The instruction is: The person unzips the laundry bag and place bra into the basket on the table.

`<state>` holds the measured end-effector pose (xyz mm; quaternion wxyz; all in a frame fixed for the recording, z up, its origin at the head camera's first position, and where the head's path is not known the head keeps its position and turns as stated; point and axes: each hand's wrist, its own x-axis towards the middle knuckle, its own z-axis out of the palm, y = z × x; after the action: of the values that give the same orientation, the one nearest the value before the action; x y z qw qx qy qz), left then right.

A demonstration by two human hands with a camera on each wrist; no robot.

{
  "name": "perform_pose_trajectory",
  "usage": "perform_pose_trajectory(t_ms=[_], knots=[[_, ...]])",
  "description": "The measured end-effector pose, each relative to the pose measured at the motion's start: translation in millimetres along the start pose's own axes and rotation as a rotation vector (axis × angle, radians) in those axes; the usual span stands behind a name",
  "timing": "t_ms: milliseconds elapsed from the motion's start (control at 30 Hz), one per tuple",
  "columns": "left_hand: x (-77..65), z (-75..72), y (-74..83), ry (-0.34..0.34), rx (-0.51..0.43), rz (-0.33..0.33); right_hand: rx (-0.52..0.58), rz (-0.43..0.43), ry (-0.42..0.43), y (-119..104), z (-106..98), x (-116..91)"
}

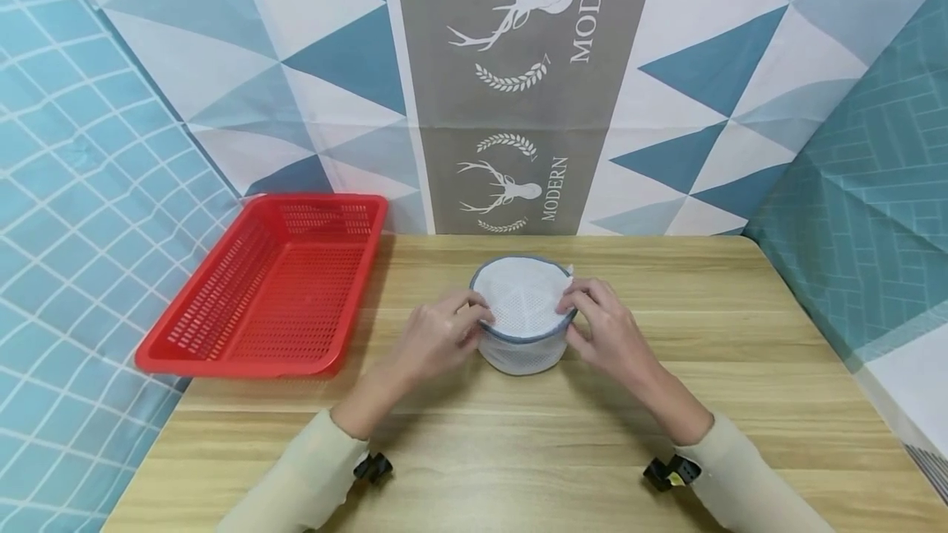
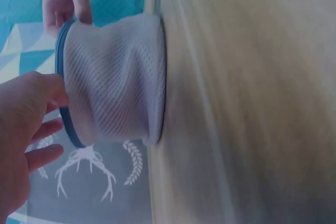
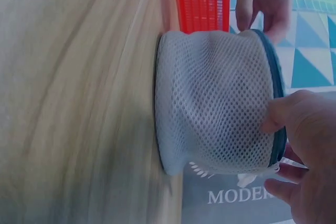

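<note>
A round white mesh laundry bag [image 1: 524,298] with a blue rim stands upright on the wooden table. My left hand [image 1: 444,327] pinches the rim from the left. On the opposite side my right hand [image 1: 606,326] grips the same rim, its thumb against the mesh wall and its fingers over the top edge. Seen in the left wrist view, the mesh wall [image 2: 113,77] is slightly creased. A small white tab [image 1: 570,270] sticks up from the rim beside the right fingers. In the right wrist view the blue edging [image 3: 273,72] runs between thumb and fingers.
A red perforated plastic basket [image 1: 296,303] sits at the table's left side, by the blue-tiled cloth. The wooden table [image 1: 518,451] ends at a patterned backdrop with deer prints. Black devices [image 1: 670,474] are strapped at both sleeves.
</note>
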<state>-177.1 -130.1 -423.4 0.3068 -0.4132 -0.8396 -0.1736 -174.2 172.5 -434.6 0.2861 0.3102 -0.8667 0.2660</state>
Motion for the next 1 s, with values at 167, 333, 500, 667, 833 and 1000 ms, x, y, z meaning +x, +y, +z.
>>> perform_pose_trajectory(t_ms=[167,333,500,667,833,1000], knots=[[3.9,-0.8,-10.2,-0.023,-0.022,-0.056,-0.006,-0.100,-0.007,-12.2,-4.2,-2.2],[5.4,0.5,-14.6,-0.061,-0.008,-0.109,-0.010,-0.182,-0.007,-23.7,-2.0,-4.9],[4.4,1.8,-15.5,-0.072,0.011,-0.115,-0.010,-0.179,-0.004,-27.6,1.3,-6.5],[2.8,1.6,-14.9,-0.066,0.017,-0.092,-0.011,-0.162,-0.002,-27.6,2.1,-7.7],[1.3,0.0,-12.9,-0.065,0.035,-0.066,0.000,-0.147,-0.006,-24.8,1.8,-8.0],[-0.2,-3.4,-6.1,-0.073,0.054,-0.044,0.008,-0.121,0.005,-16.9,1.3,-8.3]])
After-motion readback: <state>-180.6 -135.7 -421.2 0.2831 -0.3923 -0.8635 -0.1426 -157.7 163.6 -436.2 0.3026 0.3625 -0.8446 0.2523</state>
